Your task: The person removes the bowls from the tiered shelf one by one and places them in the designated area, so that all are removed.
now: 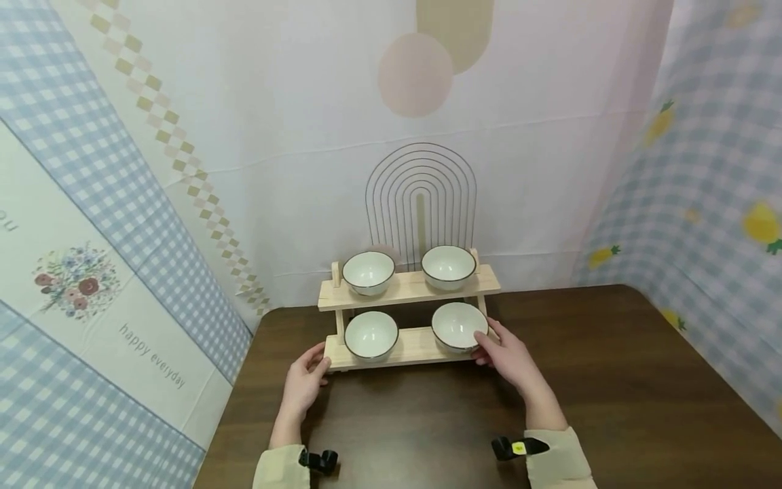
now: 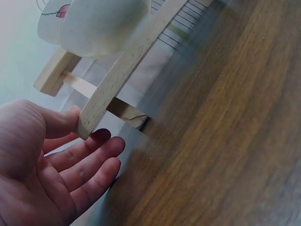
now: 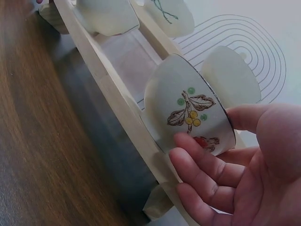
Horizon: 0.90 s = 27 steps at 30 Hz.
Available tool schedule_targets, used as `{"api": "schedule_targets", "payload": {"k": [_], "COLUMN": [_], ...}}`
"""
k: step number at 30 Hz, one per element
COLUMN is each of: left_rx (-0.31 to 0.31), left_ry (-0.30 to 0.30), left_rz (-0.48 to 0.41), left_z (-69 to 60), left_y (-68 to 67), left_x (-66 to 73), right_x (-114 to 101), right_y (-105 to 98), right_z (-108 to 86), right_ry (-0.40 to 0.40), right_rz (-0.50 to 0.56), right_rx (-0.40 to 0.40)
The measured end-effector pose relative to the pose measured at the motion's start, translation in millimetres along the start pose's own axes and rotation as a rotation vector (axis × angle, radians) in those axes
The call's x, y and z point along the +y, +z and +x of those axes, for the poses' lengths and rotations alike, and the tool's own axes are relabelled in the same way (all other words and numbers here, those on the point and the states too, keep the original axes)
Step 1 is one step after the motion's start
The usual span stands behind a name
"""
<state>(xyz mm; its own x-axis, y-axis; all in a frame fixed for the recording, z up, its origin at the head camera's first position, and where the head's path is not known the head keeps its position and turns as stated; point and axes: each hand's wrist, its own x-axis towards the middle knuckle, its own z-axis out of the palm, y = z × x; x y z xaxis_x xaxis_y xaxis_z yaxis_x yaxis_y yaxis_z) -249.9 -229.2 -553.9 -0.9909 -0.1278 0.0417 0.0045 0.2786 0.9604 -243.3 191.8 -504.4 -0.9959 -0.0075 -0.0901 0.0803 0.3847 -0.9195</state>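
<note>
A two-tier wooden rack point(image 1: 415, 346) bears several white bowls with dark rims. My left hand point(image 1: 303, 382) holds the left end of its lower board, thumb against the end and fingers beneath, as the left wrist view shows. On that board, at the right, sits a bowl point(image 1: 455, 327) with a leaf and berry print. My right hand point(image 1: 510, 356) pinches this bowl, thumb over the rim and fingertips on its printed outside. Beside it stands the lower left bowl point(image 1: 370, 336). The upper tier carries an upper left bowl point(image 1: 368, 270) and an upper right bowl point(image 1: 449, 266).
The rack stands at the back of a dark brown wooden table point(image 1: 421, 421). Close behind it hangs a pale printed cloth point(image 1: 293, 204). Blue checked cloths flank the table, one at the left point(image 1: 159, 231) and one at the right point(image 1: 690, 224).
</note>
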Motion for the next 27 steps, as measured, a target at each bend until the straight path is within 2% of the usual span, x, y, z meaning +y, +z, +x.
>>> {"api": "schedule_targets", "payload": {"k": [7, 18, 27], "left_rx": [-0.003, 0.007, 0.004], "left_ry": [0.014, 0.023, 0.004], "left_rz": [0.027, 0.041, 0.043], "left_z": [1.6, 2.4, 4.4], "left_y": [2.7, 2.6, 3.0], "left_x": [-0.9, -3.1, -4.1], "right_x": [3.0, 2.1, 5.6], "right_y": [-0.3, 2.3, 3.3], "right_z": [0.7, 4.6, 8.1], "right_ry": [-0.02, -0.008, 0.003], "right_rz": [0.025, 0.044, 0.048], "right_rx": [-0.002, 0.003, 0.007]}}
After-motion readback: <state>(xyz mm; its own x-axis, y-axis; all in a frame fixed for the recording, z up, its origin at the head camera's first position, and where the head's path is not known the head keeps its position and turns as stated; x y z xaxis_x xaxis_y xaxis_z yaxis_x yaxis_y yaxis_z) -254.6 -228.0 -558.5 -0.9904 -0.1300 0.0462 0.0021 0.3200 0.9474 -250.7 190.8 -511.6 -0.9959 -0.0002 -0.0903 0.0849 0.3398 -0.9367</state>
